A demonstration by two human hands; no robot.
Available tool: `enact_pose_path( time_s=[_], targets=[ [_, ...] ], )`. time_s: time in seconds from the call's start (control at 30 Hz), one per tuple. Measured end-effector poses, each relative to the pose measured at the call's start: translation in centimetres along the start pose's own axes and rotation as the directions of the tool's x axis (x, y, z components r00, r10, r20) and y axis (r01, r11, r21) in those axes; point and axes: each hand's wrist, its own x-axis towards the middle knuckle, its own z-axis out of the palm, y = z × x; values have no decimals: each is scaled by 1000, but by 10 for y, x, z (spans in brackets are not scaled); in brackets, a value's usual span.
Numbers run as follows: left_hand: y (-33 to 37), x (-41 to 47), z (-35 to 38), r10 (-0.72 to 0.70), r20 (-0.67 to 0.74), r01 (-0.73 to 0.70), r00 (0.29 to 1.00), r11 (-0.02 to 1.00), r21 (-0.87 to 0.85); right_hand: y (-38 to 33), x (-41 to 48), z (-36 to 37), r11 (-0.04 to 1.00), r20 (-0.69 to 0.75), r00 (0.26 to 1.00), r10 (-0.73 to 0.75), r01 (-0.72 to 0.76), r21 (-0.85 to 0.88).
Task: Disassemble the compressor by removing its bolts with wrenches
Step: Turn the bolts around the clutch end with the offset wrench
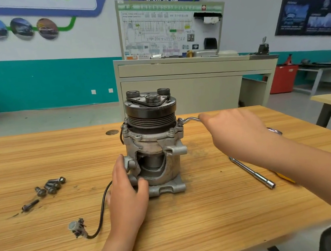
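A grey metal compressor (154,146) stands upright on the wooden table (37,160), its black pulley on top. My left hand (126,191) grips the lower left of its housing, thumb across the front. My right hand (233,132) holds the handle of a silver wrench (189,119), whose head sits on a bolt at the upper right flange of the compressor. Several removed bolts (50,187) lie loose on the table to the left.
A black cable with a connector (78,227) trails from the compressor toward the front left. A long socket extension bar (253,172) and a yellow-handled tool (285,177) lie under my right forearm. A beige training cabinet (185,75) stands behind the table.
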Motion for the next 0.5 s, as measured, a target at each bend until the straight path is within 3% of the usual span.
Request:
enact_pose_path(
  time_s=[0.23,0.5],
  targets=[
    [0,1,1,-9,1,9,1000,1000,-2,-27,0,-20,983,167,982,-90,114,-144],
    [0,1,0,-5,5,5,1000,1000,-15,25,20,12,963,15,987,-159,159,-219]
  ],
)
